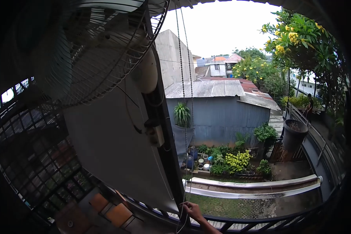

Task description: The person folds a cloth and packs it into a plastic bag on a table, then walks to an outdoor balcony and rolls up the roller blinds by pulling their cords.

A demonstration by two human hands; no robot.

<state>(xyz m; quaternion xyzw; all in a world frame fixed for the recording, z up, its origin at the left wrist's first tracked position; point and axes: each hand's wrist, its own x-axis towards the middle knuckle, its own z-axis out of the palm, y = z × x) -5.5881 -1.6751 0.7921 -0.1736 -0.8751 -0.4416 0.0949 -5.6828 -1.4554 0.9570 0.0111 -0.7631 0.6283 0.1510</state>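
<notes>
**Right hand pinches a bead cord beside a dark post**

The right hand [192, 211] reaches in from the near right, its fingers curled and pinched closed on the bead cord [184, 113]. The cord's two strands hang from the roof edge down the right side of the dark post [164, 156], and a loop dangles below the fingers. The left hand is out of view, so how open it is cannot be told.

Left of the post spreads a grey blind [113, 152], with a fan [101, 62] above it. Two chairs [119, 214] stand at the near left, beyond the blind's lower edge. To the right, past a dark railing [241, 223], lie a yellow-green bush [238, 162] and a blue-grey shed [218, 117] farther off. A plant pot [294, 134] is at the far right.
</notes>
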